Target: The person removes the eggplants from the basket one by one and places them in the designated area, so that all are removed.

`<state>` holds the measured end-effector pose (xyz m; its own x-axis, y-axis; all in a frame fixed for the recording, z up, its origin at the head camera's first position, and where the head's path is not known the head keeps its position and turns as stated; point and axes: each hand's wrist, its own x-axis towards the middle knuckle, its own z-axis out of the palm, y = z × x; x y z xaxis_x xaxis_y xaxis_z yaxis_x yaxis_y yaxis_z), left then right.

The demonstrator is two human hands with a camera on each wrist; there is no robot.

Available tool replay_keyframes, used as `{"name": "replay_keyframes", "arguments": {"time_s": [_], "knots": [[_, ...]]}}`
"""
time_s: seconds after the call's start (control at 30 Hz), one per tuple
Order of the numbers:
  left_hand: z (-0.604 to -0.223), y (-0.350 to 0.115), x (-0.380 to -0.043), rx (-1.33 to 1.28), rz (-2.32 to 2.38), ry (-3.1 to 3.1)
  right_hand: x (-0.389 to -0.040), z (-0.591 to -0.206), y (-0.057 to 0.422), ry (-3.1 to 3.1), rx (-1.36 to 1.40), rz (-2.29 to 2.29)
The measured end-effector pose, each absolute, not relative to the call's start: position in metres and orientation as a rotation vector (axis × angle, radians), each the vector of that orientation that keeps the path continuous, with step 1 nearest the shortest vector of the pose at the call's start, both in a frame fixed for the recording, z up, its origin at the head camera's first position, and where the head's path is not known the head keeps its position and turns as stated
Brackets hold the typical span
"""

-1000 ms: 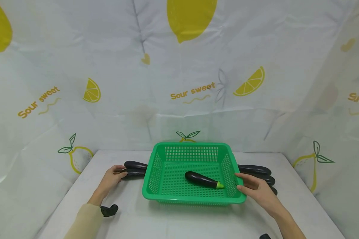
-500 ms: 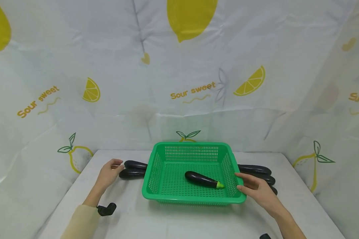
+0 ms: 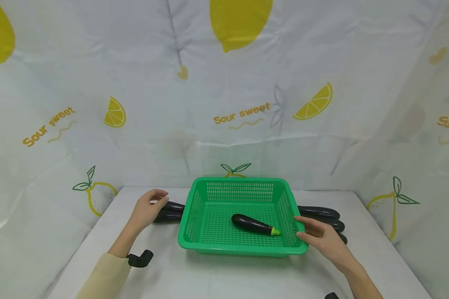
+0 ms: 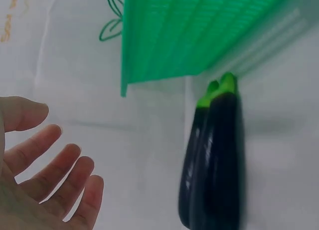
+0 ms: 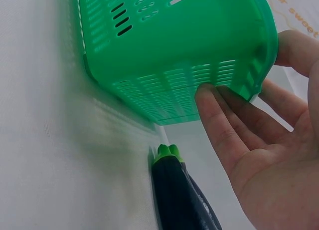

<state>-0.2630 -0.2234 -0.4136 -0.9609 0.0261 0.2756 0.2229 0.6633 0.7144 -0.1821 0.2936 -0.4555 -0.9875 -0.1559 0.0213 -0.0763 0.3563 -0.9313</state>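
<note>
A green plastic basket (image 3: 243,249) with slotted walls stands mid-table, one dark eggplant (image 3: 251,224) with a green cap lying inside. My right hand (image 3: 325,243) holds its right rim, thumb at the rim and fingers against the outer wall in the right wrist view. Left of the basket, two eggplants (image 4: 217,155) lie side by side. My left hand (image 3: 144,214) is over their outer ends in the head view. Its fingers (image 4: 75,182) are spread and loosely bent with nothing in them, apart from the eggplants in the left wrist view.
Several more eggplants (image 3: 319,212) lie right of the basket, partly hidden behind my right hand. A white table (image 3: 217,278) carries everything. Behind it hangs a white sheet (image 3: 153,158) printed with lemons, and it also encloses the sides.
My left hand has let go of the nearer left eggplant, lifted off, then moved right over the pair. The right hand and basket have stayed in place.
</note>
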Motion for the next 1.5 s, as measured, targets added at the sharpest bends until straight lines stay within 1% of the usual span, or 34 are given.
{"name": "replay_keyframes", "arguments": {"time_s": [0.33,0.73,1.07,1.5], "knots": [[-0.392,-0.191,-0.252,-0.416,-1.190,-2.590,-0.181,-0.456,0.293,2.553,-0.192,-1.708],[-0.380,-0.146,-0.246,-0.675,-1.245,-2.582,-0.182,-0.457,0.295,2.566,-0.192,-1.695],[-0.385,-0.116,-0.244,-0.803,-1.294,-2.603,-0.181,-0.457,0.294,2.566,-0.187,-1.697],[-0.396,-0.084,-0.247,-0.880,-1.320,-2.712,-0.181,-0.453,0.293,2.565,-0.196,-1.696]]}}
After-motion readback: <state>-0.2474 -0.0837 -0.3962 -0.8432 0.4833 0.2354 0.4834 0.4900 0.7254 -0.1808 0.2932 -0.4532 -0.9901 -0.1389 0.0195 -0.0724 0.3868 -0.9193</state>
